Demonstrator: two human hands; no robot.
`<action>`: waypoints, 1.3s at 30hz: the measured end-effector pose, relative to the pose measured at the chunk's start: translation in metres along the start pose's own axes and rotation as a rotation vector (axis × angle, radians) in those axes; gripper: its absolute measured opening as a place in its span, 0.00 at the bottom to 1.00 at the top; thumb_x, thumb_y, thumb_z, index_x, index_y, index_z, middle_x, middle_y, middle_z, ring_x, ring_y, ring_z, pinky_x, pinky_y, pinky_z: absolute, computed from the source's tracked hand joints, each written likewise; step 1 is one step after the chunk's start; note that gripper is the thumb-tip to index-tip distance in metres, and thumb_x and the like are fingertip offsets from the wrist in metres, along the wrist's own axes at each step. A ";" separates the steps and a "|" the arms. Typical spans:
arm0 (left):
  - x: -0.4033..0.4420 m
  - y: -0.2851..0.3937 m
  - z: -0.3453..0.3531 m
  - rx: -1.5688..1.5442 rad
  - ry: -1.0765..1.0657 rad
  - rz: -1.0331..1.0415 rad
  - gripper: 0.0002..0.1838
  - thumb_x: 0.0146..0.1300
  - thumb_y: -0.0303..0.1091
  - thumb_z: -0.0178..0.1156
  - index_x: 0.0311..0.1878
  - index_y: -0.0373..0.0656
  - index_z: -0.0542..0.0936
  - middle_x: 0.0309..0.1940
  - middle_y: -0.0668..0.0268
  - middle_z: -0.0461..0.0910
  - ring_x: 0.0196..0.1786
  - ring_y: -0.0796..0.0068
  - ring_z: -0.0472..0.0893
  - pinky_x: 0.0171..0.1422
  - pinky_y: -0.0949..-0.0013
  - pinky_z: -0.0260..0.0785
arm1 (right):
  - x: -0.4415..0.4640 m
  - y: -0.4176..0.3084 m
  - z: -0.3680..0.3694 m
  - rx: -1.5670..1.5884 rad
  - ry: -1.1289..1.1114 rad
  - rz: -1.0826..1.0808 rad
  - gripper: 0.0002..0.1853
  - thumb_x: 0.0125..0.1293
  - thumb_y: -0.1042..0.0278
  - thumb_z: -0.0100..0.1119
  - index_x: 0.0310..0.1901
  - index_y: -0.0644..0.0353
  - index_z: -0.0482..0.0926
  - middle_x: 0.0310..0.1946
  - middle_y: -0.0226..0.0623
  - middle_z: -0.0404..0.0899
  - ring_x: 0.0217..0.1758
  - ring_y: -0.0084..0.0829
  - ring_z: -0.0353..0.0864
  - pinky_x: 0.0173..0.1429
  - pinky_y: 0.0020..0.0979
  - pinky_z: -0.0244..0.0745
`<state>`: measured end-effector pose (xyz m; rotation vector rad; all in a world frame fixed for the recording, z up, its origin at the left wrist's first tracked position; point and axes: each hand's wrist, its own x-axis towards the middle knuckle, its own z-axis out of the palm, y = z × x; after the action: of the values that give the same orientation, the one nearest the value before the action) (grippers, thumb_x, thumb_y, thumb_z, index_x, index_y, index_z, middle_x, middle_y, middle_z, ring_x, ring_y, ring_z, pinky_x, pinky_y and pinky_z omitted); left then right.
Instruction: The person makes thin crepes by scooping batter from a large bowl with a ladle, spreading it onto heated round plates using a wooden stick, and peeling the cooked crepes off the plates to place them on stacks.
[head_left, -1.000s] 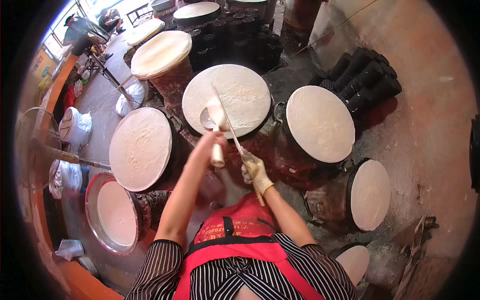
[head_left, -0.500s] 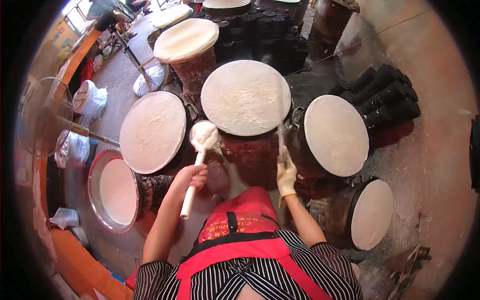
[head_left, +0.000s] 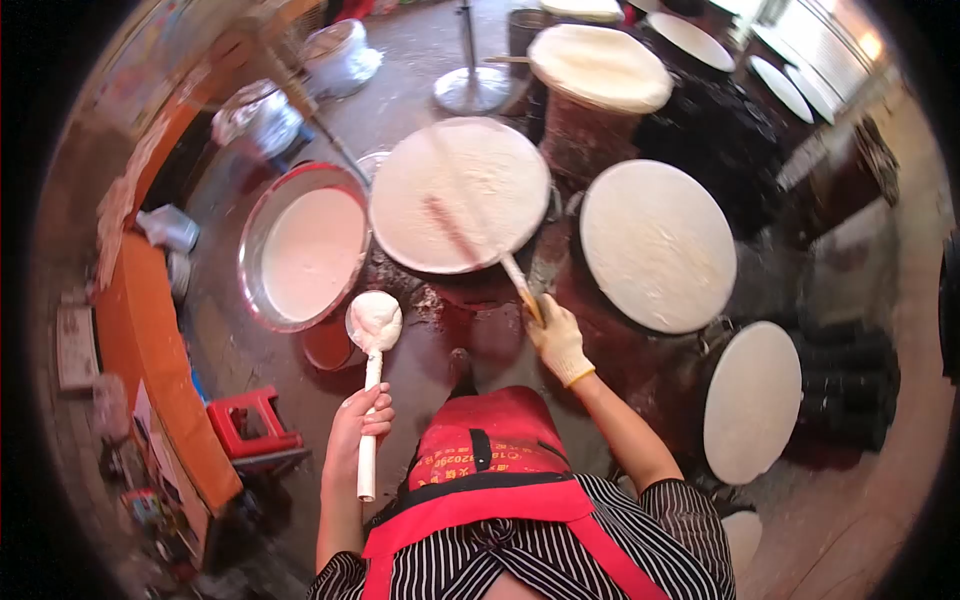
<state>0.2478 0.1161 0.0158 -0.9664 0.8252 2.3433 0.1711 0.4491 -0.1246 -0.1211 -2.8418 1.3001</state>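
My bare left hand (head_left: pixel 362 420) grips the white handle of a ladle (head_left: pixel 375 325) whose bowl is coated with pale batter or dough. My right hand (head_left: pixel 560 340), in a pale glove, is closed round a long thin stick (head_left: pixel 521 285). The stick reaches up and left over a round griddle covered with a pale sheet (head_left: pixel 455 190); its far part is blurred. Left of that griddle, a red-rimmed metal basin (head_left: pixel 252 285) holds pale batter (head_left: pixel 312 250). A second covered griddle (head_left: pixel 658 245) lies to the right of the stick.
Another covered griddle (head_left: pixel 752 402) is at the lower right. A stack of pale round sheets (head_left: pixel 600 68) stands at the back. A red stool (head_left: pixel 250 422) stands beside an orange counter (head_left: pixel 150 350) on the left. Dark cylinders (head_left: pixel 850 385) lie at the right.
The view has turned left, bringing the basin closer to the middle. My left hand and the coated ladle have moved away from the central griddle. The stick now slants leftward over a griddle.
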 end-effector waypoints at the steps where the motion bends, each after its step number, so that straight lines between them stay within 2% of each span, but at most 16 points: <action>1: -0.005 0.002 -0.007 -0.035 -0.003 0.023 0.10 0.74 0.27 0.51 0.51 0.30 0.69 0.30 0.67 0.66 0.22 0.87 0.61 0.18 0.85 0.54 | 0.012 -0.011 0.015 -0.048 0.056 -0.131 0.13 0.59 0.64 0.62 0.44 0.55 0.73 0.36 0.47 0.80 0.40 0.53 0.80 0.45 0.50 0.74; 4: -0.020 0.012 -0.021 -0.078 0.016 0.119 0.10 0.74 0.26 0.51 0.52 0.30 0.69 0.30 0.67 0.66 0.22 0.87 0.62 0.18 0.85 0.54 | 0.046 -0.062 0.034 -0.280 -0.009 -0.396 0.15 0.56 0.62 0.66 0.44 0.51 0.73 0.39 0.39 0.78 0.38 0.42 0.82 0.44 0.40 0.78; 8: -0.008 0.107 -0.075 -0.132 0.008 0.145 0.11 0.74 0.26 0.52 0.53 0.30 0.69 0.30 0.66 0.66 0.22 0.87 0.62 0.18 0.85 0.54 | 0.106 -0.150 0.125 -0.504 -0.170 -0.377 0.34 0.58 0.57 0.66 0.67 0.47 0.67 0.45 0.42 0.79 0.40 0.46 0.85 0.42 0.45 0.81; 9: -0.009 0.127 -0.082 -0.120 0.036 0.167 0.11 0.74 0.27 0.52 0.54 0.30 0.69 0.30 0.67 0.66 0.22 0.86 0.62 0.18 0.84 0.53 | 0.118 -0.154 0.141 -0.524 -0.171 -0.369 0.34 0.58 0.57 0.66 0.67 0.47 0.67 0.45 0.42 0.79 0.40 0.46 0.85 0.42 0.45 0.81; 13: 0.005 0.190 -0.116 -0.095 0.059 0.199 0.12 0.74 0.28 0.52 0.54 0.31 0.69 0.30 0.67 0.66 0.22 0.86 0.62 0.18 0.84 0.53 | 0.146 -0.177 0.149 -0.619 -0.280 -0.329 0.22 0.61 0.59 0.62 0.57 0.49 0.74 0.43 0.41 0.80 0.40 0.45 0.85 0.41 0.44 0.81; 16: 0.024 0.220 -0.126 -0.101 0.069 0.222 0.11 0.74 0.28 0.52 0.53 0.33 0.70 0.30 0.68 0.66 0.22 0.87 0.62 0.18 0.84 0.52 | 0.161 -0.162 0.152 -0.578 -0.179 -0.462 0.08 0.61 0.58 0.60 0.37 0.52 0.79 0.41 0.40 0.81 0.40 0.41 0.86 0.41 0.44 0.81; 18: 0.035 0.236 -0.126 -0.104 0.058 0.228 0.10 0.74 0.28 0.53 0.53 0.33 0.70 0.29 0.68 0.66 0.22 0.87 0.62 0.18 0.84 0.52 | 0.181 -0.188 0.136 -0.641 -0.230 -0.370 0.09 0.61 0.57 0.59 0.37 0.52 0.79 0.41 0.40 0.82 0.41 0.41 0.86 0.41 0.45 0.80; 22: 0.050 0.255 -0.107 -0.111 0.028 0.246 0.10 0.74 0.28 0.53 0.53 0.33 0.70 0.29 0.69 0.66 0.22 0.88 0.62 0.18 0.85 0.52 | 0.259 -0.206 0.082 -0.461 -0.220 -0.219 0.16 0.67 0.50 0.57 0.38 0.54 0.84 0.29 0.47 0.83 0.36 0.47 0.85 0.42 0.46 0.79; 24: 0.062 0.254 -0.090 -0.109 0.021 0.257 0.10 0.74 0.28 0.52 0.53 0.33 0.69 0.29 0.69 0.66 0.22 0.88 0.62 0.18 0.85 0.52 | 0.312 -0.233 0.022 -0.410 -0.097 -0.288 0.18 0.65 0.49 0.59 0.36 0.57 0.86 0.32 0.49 0.84 0.36 0.50 0.83 0.45 0.47 0.77; 25: 0.068 0.251 -0.080 -0.113 0.021 0.254 0.10 0.74 0.27 0.52 0.54 0.33 0.69 0.29 0.69 0.66 0.22 0.88 0.62 0.18 0.85 0.53 | 0.350 -0.218 -0.003 -0.398 0.022 -0.410 0.18 0.63 0.49 0.61 0.35 0.57 0.86 0.34 0.48 0.85 0.35 0.47 0.84 0.44 0.46 0.77; 27: 0.071 0.244 -0.054 -0.114 0.022 0.253 0.10 0.74 0.27 0.52 0.54 0.33 0.69 0.29 0.68 0.66 0.21 0.88 0.62 0.17 0.85 0.53 | 0.405 -0.223 -0.087 -0.359 0.017 -0.152 0.14 0.60 0.56 0.64 0.39 0.57 0.87 0.33 0.44 0.86 0.33 0.42 0.85 0.41 0.44 0.77; 29: 0.084 0.232 -0.028 -0.138 0.028 0.256 0.11 0.74 0.26 0.51 0.54 0.32 0.69 0.30 0.68 0.66 0.21 0.87 0.62 0.17 0.85 0.53 | 0.436 -0.237 -0.185 -0.063 -0.030 -0.134 0.16 0.55 0.63 0.64 0.45 0.58 0.87 0.28 0.32 0.83 0.27 0.23 0.78 0.34 0.29 0.74; 33: 0.096 0.211 0.032 -0.152 0.029 0.275 0.12 0.74 0.27 0.51 0.55 0.31 0.68 0.30 0.68 0.66 0.21 0.87 0.62 0.17 0.84 0.53 | 0.481 -0.195 -0.304 0.315 0.460 -0.073 0.20 0.60 0.58 0.68 0.46 0.67 0.84 0.29 0.28 0.80 0.26 0.21 0.75 0.31 0.23 0.68; 36: 0.111 0.185 0.071 -0.214 -0.018 0.271 0.13 0.75 0.27 0.49 0.56 0.29 0.68 0.29 0.67 0.65 0.21 0.86 0.62 0.16 0.84 0.54 | 0.552 -0.070 -0.356 0.560 0.647 0.112 0.19 0.60 0.55 0.70 0.41 0.65 0.82 0.25 0.30 0.78 0.21 0.24 0.72 0.25 0.28 0.65; 38: 0.116 0.173 0.099 -0.251 -0.026 0.249 0.13 0.76 0.27 0.48 0.57 0.29 0.67 0.29 0.67 0.64 0.20 0.87 0.61 0.16 0.84 0.54 | 0.576 0.007 -0.347 0.868 0.696 0.078 0.16 0.60 0.55 0.69 0.32 0.60 0.78 0.17 0.31 0.70 0.14 0.27 0.65 0.19 0.34 0.58; 39: 0.118 0.167 0.113 -0.288 -0.031 0.232 0.13 0.76 0.28 0.48 0.57 0.29 0.67 0.29 0.68 0.64 0.20 0.87 0.61 0.16 0.84 0.54 | 0.593 0.047 -0.344 0.884 0.711 0.241 0.11 0.64 0.60 0.68 0.34 0.56 0.78 0.16 0.26 0.64 0.13 0.27 0.61 0.18 0.31 0.57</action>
<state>0.0174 0.0969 0.0505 -0.9898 0.6264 2.7252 -0.4015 0.7843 0.0532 -0.7303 -1.5541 1.9174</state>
